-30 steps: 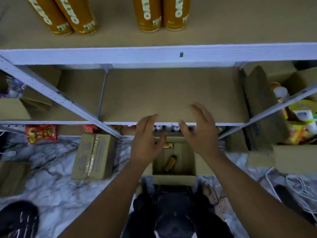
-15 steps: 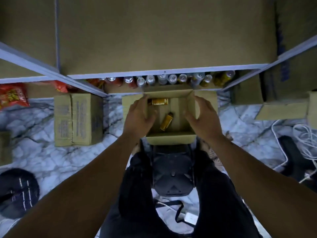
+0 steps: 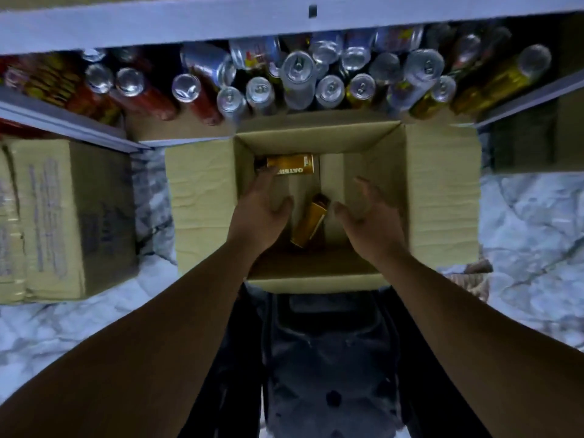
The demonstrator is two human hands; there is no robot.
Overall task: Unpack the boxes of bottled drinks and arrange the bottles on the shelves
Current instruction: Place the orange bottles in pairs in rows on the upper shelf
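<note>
An open cardboard box (image 3: pixel 442 191) stands on the floor below the lowest shelf. Two gold bottles lie inside it: one (image 3: pixel 290 165) flat against the far wall, the other (image 3: pixel 309 224) slanted near the middle. My left hand (image 3: pixel 264 210) reaches into the box with relaxed fingers, its fingertips near the far bottle. My right hand (image 3: pixel 368 210) is inside the box too, fingers spread, just right of the slanted bottle. Neither hand holds anything.
The bottom shelf (image 3: pixel 189 134) behind the box is packed with several upright cans (image 3: pixel 298 69) and red and gold bottles. A closed carton (image 3: pixel 63 216) sits on the marble floor at the left. A white shelf beam (image 3: pixel 189 23) crosses the top.
My view dropped from the upper shelves to the floor box. Both hands came down from the shelf edge, passed the box rim and are now inside the box.
</note>
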